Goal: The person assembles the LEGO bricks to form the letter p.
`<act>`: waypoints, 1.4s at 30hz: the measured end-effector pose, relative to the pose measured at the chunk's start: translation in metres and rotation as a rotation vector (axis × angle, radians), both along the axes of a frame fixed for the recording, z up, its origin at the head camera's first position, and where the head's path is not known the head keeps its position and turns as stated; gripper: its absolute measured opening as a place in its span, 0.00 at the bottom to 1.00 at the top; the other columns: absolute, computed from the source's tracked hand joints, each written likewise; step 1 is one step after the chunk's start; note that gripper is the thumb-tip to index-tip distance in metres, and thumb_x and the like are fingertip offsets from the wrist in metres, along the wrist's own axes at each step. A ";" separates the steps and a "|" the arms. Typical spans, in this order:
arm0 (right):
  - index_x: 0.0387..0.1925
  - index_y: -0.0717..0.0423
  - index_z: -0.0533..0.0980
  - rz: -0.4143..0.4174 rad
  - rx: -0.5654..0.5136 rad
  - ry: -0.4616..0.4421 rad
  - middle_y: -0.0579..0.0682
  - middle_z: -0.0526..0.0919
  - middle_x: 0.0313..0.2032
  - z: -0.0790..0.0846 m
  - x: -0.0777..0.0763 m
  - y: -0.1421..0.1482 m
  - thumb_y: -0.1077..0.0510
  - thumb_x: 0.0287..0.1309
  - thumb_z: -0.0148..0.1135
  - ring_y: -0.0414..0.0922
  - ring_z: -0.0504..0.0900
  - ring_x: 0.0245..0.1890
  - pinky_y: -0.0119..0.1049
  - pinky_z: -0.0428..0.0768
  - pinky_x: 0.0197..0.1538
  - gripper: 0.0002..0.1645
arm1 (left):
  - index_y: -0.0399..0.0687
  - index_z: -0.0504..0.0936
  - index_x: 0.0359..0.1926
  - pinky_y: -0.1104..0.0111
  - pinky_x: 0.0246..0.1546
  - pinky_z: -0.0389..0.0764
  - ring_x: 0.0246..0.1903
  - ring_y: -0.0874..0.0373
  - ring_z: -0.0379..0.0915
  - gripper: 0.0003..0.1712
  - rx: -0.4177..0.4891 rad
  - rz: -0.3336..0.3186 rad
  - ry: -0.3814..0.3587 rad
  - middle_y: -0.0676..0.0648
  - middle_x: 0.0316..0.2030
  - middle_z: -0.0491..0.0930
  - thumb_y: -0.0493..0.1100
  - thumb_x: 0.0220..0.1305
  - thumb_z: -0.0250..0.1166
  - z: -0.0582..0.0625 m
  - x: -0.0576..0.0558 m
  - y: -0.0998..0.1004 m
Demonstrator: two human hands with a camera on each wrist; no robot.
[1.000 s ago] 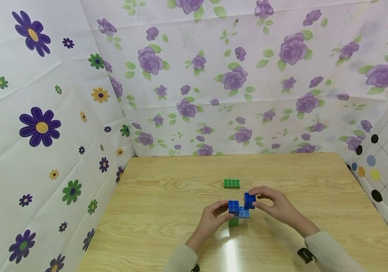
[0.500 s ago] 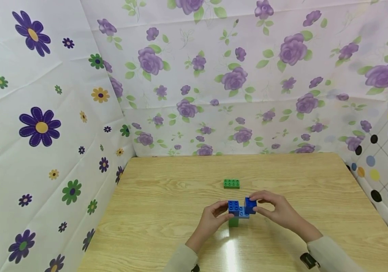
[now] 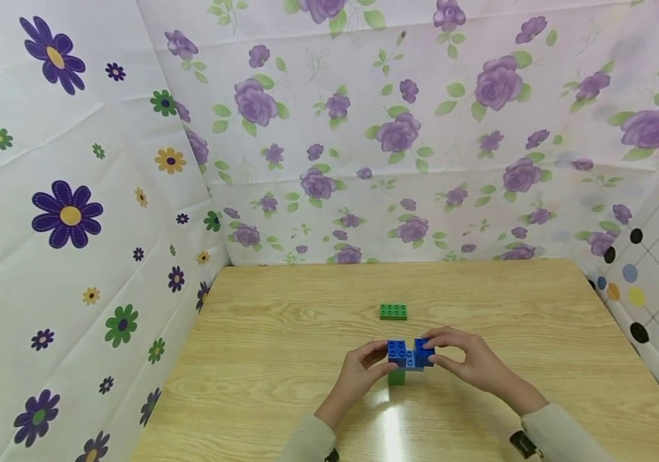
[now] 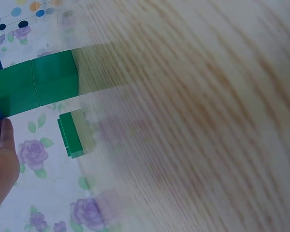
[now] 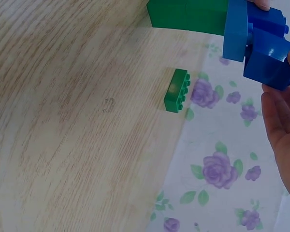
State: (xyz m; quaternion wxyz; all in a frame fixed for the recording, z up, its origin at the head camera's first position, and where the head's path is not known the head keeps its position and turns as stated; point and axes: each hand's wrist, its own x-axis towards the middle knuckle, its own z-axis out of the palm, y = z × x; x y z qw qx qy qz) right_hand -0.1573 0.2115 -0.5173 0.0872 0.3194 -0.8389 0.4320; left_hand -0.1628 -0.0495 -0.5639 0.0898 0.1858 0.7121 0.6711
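Two green blocks (image 5: pixel 188 14) stand stacked on the table, their lower part visible in the head view below a light blue brick (image 3: pixel 410 360). That brick lies across the top and juts out to the right. On its left end sits a dark blue block (image 3: pixel 396 350), which my left hand (image 3: pixel 359 374) holds between thumb and fingers. My right hand (image 3: pixel 476 360) pinches a second dark blue block (image 5: pixel 269 59) over the right end. In the right wrist view this block sits slightly tilted against the studs. Whether it is fully seated I cannot tell.
A flat green studded brick (image 3: pixel 393 312) lies behind the stack on the wooden table (image 3: pixel 283 359). Flowered cloth (image 3: pixel 329 128) hangs along the back and left, and a dotted cloth (image 3: pixel 652 289) on the right.
My right hand has lowered its dark blue block from above the light blue brick down onto its right end. My left hand has stayed in place on the other block.
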 end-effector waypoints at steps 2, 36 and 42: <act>0.46 0.45 0.81 0.004 -0.003 0.008 0.46 0.82 0.50 0.000 0.001 0.000 0.61 0.55 0.69 0.45 0.79 0.52 0.32 0.81 0.52 0.16 | 0.41 0.78 0.57 0.68 0.58 0.75 0.55 0.53 0.74 0.23 0.005 -0.002 -0.003 0.44 0.53 0.79 0.40 0.61 0.68 0.000 0.000 0.000; 0.44 0.46 0.82 -0.003 0.024 0.053 0.45 0.82 0.49 0.001 0.006 -0.001 0.62 0.54 0.70 0.45 0.81 0.50 0.36 0.83 0.48 0.15 | 0.40 0.77 0.58 0.70 0.55 0.77 0.56 0.51 0.74 0.24 0.038 -0.023 -0.028 0.42 0.54 0.78 0.40 0.61 0.67 0.000 0.000 0.001; 0.48 0.47 0.81 -0.033 -0.042 -0.081 0.47 0.82 0.50 0.004 -0.004 0.001 0.62 0.60 0.64 0.41 0.80 0.50 0.42 0.83 0.49 0.15 | 0.41 0.77 0.58 0.69 0.55 0.77 0.56 0.52 0.74 0.24 0.043 -0.012 -0.043 0.42 0.54 0.78 0.39 0.61 0.67 -0.001 0.000 0.000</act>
